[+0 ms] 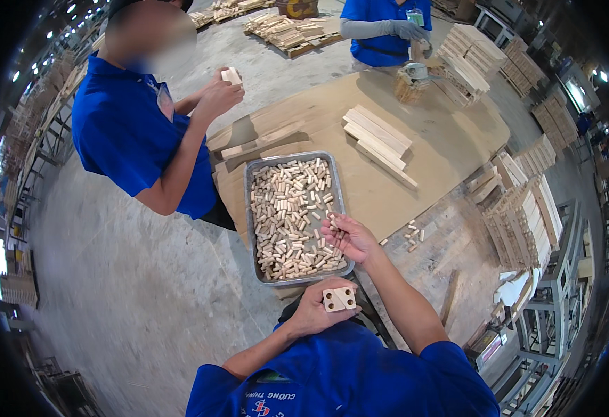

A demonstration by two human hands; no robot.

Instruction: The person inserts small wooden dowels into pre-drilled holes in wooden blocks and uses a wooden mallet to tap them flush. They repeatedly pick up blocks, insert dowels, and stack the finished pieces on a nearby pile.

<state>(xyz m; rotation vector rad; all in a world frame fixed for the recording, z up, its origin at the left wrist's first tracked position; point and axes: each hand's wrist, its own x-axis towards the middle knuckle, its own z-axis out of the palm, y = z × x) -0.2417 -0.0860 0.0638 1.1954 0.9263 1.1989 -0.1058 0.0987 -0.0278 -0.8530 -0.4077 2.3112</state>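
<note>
My left hand (311,310) is wrapped round drilled wooden pieces (339,299), held close to my body with their end faces up. Several round dark holes show in those faces, and a slanted seam runs between them. Over the right edge of the tray is my right hand (352,238), its fingers curled and pinched on wooden dowels at the fingertips; how many is hidden. The grey metal tray (250,229) holds a spread of short, pale wooden dowels (283,208).
The tray rests on a cardboard-covered table (443,160). Wooden strips (381,142) lie beyond it, loose dowels (413,236) to the right, and stacked wood (523,222) at the far right. A co-worker (141,132) at left holds a wooden piece (232,76); another person (386,42) stands opposite.
</note>
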